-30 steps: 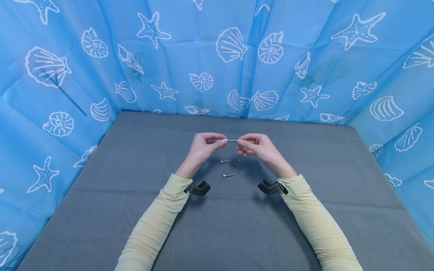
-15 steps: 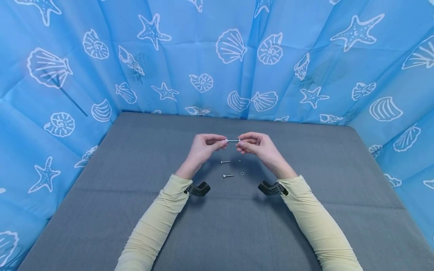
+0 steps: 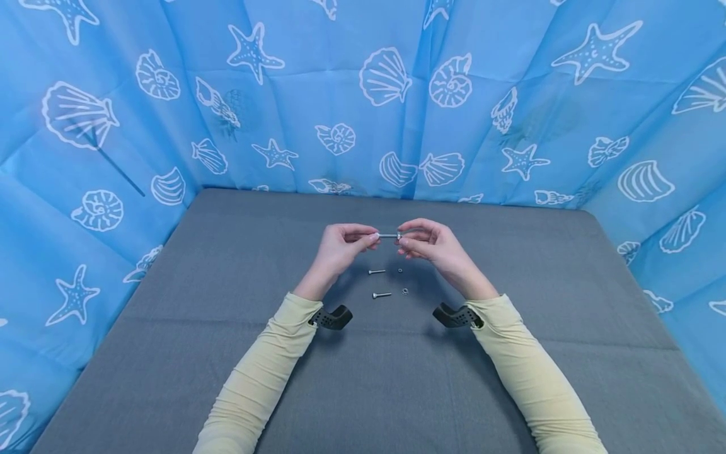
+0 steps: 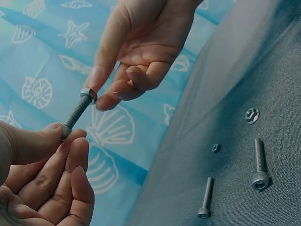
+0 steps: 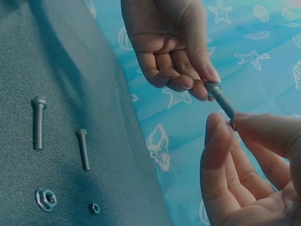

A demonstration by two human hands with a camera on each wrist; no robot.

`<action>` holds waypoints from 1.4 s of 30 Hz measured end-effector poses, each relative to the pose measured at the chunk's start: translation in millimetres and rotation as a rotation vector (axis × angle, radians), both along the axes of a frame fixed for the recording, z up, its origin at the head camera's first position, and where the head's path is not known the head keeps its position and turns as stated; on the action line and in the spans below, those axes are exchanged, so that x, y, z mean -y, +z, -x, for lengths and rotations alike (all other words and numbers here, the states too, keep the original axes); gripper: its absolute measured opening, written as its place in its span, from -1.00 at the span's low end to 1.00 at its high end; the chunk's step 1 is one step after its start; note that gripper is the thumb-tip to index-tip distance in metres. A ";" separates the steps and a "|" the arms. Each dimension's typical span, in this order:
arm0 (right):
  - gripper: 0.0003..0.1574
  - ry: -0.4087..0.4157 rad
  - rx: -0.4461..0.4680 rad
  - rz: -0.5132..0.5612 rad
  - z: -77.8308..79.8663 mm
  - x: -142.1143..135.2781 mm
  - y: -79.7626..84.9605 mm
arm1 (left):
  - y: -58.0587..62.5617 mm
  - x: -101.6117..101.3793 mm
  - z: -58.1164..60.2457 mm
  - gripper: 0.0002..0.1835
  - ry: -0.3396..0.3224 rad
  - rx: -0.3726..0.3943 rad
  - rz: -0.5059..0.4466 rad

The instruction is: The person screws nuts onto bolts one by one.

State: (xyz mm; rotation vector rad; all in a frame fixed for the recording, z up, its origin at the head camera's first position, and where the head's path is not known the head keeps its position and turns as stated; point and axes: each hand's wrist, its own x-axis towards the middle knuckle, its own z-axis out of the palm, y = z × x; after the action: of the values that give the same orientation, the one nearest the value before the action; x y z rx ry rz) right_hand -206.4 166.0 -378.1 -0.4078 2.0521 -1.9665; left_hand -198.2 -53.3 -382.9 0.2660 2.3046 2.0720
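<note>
I hold a small steel bolt (image 3: 388, 236) level in the air above the grey table (image 3: 227, 284). My left hand (image 3: 371, 238) pinches its head end between thumb and fingertips. My right hand (image 3: 404, 238) pinches a nut (image 3: 399, 236) sitting on the threaded tip. In the left wrist view the bolt (image 4: 75, 113) runs from my left hand (image 4: 66, 136) up to the nut (image 4: 88, 94) at my right hand (image 4: 99, 96). In the right wrist view my right hand (image 5: 233, 122) covers the tip, and my left hand (image 5: 202, 87) touches the bolt (image 5: 221, 101) at its head.
Under my hands two more bolts (image 3: 377, 271) (image 3: 382, 294) lie on the table, each with a loose nut (image 3: 400, 270) (image 3: 405, 291) to its right. Black camera mounts (image 3: 331, 317) (image 3: 456, 315) sit on my wrists. A blue seashell-print cloth (image 3: 363, 94) walls the table on three sides.
My right fingers have shifted a little on the bolt's tip and the nut now shows there. The left hand and the parts on the table have stayed put.
</note>
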 end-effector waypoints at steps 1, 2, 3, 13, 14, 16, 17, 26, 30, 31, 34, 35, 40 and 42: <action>-0.61 0.002 -0.006 -0.007 0.0 0.0 0.0 | -0.1 -0.1 0.1 -0.83 -0.001 -0.001 0.000; -0.62 -0.001 -0.006 -0.016 -0.1 0.7 0.5 | -0.4 -0.2 0.3 -0.82 -0.002 -0.001 -0.002; -0.63 -0.003 -0.002 -0.032 0.2 1.0 0.5 | -0.8 -0.4 0.4 -0.82 -0.005 -0.002 -0.005; -0.54 0.020 0.021 -0.030 0.1 1.9 1.2 | 0.0 0.8 -0.4 -0.83 -0.006 0.009 -0.001; -0.55 0.018 0.019 -0.037 0.2 2.2 1.1 | -0.1 1.0 -0.5 -0.82 -0.008 0.009 0.001; -0.56 0.019 0.021 -0.059 0.6 2.9 0.3 | -0.9 0.9 -0.2 -0.82 -0.011 0.008 0.007; -0.57 0.020 0.027 -0.069 0.9 3.2 -0.1 | -1.1 0.9 -0.1 -0.82 -0.013 0.009 0.007; -0.54 0.021 0.025 -0.034 0.4 2.8 -2.7 | -1.3 0.5 -0.4 -0.81 -0.008 0.025 -0.004; -0.57 0.018 0.022 -0.061 1.1 4.4 -3.7 | -1.9 -0.1 -0.1 -0.78 -0.016 0.015 -0.003; -0.58 0.018 0.026 -0.068 1.2 5.0 -3.7 | -2.1 -0.2 -0.1 -0.78 -0.017 0.014 -0.009; -0.60 0.010 0.041 -0.055 0.8 5.2 -3.8 | -2.1 0.0 -0.3 -0.81 -0.017 0.015 -0.014; -0.61 0.006 0.043 -0.043 0.5 4.8 -3.6 | -1.9 0.0 -0.4 -0.82 -0.016 0.016 -0.013; -0.61 -0.004 0.023 -0.020 -0.1 3.9 -2.8 | -2.2 0.5 0.2 -0.83 -0.017 0.018 -0.008; -0.62 0.003 0.020 -0.045 0.4 4.5 -2.7 | -2.1 0.6 0.2 -0.83 -0.022 0.016 -0.005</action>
State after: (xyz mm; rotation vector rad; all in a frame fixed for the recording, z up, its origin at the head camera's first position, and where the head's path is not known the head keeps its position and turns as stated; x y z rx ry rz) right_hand -206.8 161.5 -380.8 -0.3791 2.0778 -1.9117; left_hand -198.4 -53.9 -385.0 0.2722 2.2778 2.0622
